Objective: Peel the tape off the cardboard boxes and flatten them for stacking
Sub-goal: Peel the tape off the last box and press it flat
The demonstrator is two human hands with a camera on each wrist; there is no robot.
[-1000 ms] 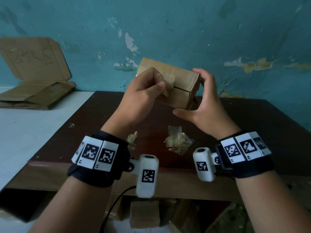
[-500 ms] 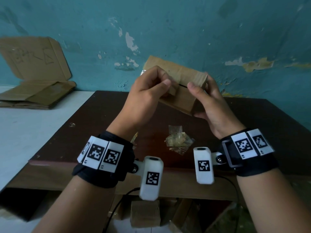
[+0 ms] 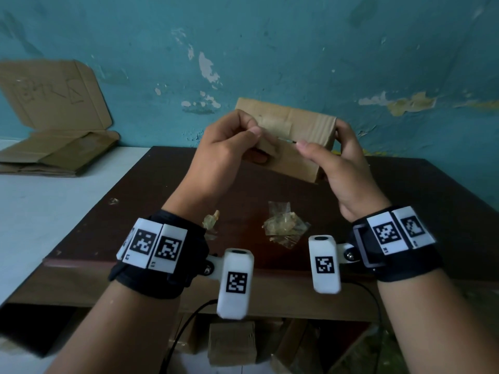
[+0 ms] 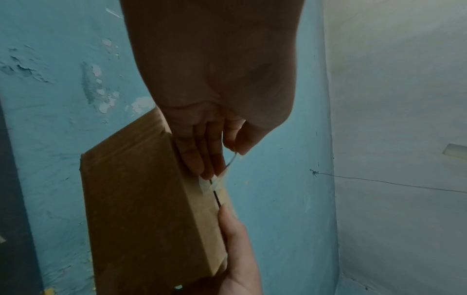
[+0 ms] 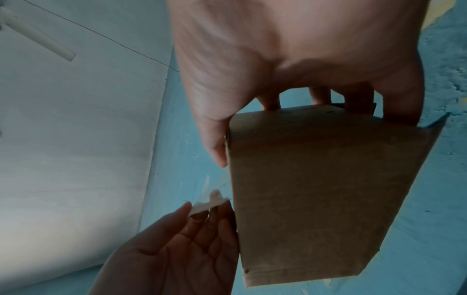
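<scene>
A small brown cardboard box is held up in the air above the dark table, before the blue wall. My right hand grips the box at its right end, thumb on the near face, fingers behind. My left hand pinches a strip of clear tape between thumb and fingers, partly lifted from the box's seam. The box fills the right wrist view, with the tape at my left fingertips.
Crumpled bits of peeled tape and a smaller scrap lie on the table's near part. Flattened cardboard leans on the wall over a white surface at the left. More boxes sit under the table.
The box has tilted and shifted slightly right. My right thumb moved onto the near face by the seam. My left hand has drawn the tape end off the seam.
</scene>
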